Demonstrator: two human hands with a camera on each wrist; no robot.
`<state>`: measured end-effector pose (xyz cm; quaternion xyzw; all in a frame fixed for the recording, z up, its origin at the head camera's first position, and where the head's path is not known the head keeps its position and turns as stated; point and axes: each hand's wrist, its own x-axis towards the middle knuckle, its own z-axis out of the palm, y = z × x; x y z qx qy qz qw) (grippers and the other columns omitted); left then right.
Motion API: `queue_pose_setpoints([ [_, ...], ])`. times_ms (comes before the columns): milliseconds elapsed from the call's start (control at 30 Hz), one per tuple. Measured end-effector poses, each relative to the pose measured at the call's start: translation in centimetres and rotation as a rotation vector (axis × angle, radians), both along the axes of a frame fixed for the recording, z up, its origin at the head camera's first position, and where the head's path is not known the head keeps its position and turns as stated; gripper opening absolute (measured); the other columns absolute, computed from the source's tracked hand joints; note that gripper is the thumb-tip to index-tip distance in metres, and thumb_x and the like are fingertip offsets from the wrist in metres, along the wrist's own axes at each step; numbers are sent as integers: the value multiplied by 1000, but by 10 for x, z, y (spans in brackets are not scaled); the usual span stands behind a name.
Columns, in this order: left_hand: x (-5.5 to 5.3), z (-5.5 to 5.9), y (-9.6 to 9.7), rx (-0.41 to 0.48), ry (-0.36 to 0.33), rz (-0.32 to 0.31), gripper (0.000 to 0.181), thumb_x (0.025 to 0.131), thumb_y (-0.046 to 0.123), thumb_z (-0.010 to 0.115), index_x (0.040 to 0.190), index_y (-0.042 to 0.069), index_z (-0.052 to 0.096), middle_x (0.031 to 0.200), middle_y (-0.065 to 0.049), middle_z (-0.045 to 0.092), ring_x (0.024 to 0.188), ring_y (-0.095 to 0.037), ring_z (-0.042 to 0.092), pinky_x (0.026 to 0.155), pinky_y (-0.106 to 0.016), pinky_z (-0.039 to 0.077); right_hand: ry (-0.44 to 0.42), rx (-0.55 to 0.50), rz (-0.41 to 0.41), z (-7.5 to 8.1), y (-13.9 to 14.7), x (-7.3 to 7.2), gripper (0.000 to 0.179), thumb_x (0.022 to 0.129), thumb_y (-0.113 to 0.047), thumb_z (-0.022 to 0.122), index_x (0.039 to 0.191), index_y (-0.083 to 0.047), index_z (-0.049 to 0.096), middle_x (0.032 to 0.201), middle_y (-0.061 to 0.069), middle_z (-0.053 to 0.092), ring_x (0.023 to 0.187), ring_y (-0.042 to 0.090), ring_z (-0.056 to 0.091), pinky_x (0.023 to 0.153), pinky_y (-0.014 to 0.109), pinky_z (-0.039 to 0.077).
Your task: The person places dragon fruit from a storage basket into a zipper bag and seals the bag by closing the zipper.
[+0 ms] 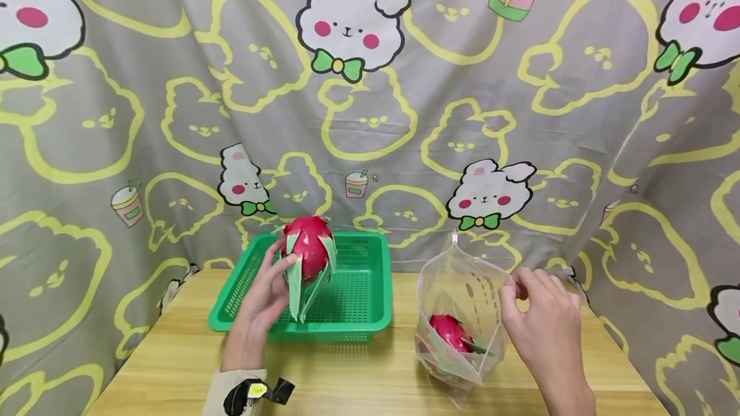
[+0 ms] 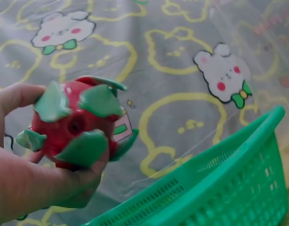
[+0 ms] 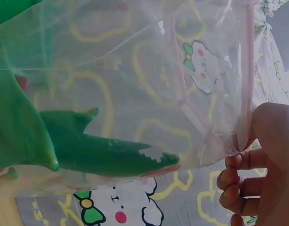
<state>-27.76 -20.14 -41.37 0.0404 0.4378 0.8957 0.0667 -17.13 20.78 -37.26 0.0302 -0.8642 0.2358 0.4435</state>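
Observation:
A red dragon fruit with green scales (image 1: 309, 249) is gripped in my left hand (image 1: 263, 300), raised over the green basket (image 1: 360, 326). The left wrist view shows the dragon fruit (image 2: 78, 129) end-on, thumb and fingers around it. My right hand (image 1: 543, 320) pinches the edge of a clear zipper bag (image 1: 424, 303), whose mouth gapes. Inside the bag lies a second dragon fruit (image 1: 449, 332). Through the plastic in the right wrist view, its long green scales (image 3: 111, 153) show, while most of its red body is hidden.
The basket stands at the left rear of the wooden table (image 1: 381, 377), left of the bag. A grey curtain (image 1: 370, 133) with rabbit drawings hangs behind the table and along both sides. A zipper slider (image 1: 455, 237) sits at the bag's top corner.

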Motion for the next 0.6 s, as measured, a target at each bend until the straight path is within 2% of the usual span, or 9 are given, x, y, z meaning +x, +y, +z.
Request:
queue_pose_setpoints([
  [167,10,-6,0,61,16,11,58,107,15,48,157,33,25,158,-6,29,134,-23,49,103,-36,50,15,-2,10,-1,-1,-4,20,88,-5,58,70,-13,55,67,-1,49,70,23,48,68,45,28],
  [300,14,-8,0,142,18,-3,50,109,23,44,155,33,28,149,-4,46,124,-18,58,99,-31,52,13,-7,1,-2,-1,-4,21,88,-5,58,70,-14,54,67,0,50,71,23,48,68,45,27],
  [400,16,-10,-2,205,-14,-2,34,110,30,45,143,21,45,126,-4,66,104,-16,70,87,-27,57,8,-8,-7,-1,0,-3,22,89,-5,58,69,-14,54,67,0,49,71,23,47,68,45,27],
  [467,17,-10,-3,208,-27,3,31,110,34,45,130,13,55,111,-6,72,92,-16,73,77,-26,59,7,-5,-4,-1,0,-3,22,89,-5,58,69,-14,53,67,0,49,70,23,47,68,44,27],
  [533,18,-11,-4,238,-26,1,33,110,35,47,122,8,61,109,-8,73,92,-18,73,78,-29,59,12,2,0,-1,0,-3,23,89,-4,57,69,-14,52,66,0,48,69,23,46,67,44,28],
  [600,19,-11,-6,301,-4,-24,34,110,34,46,127,8,60,120,-9,70,104,-21,71,89,-33,58,16,7,4,-1,-1,-3,23,89,-4,57,68,-14,52,66,0,48,68,23,46,66,44,28],
])
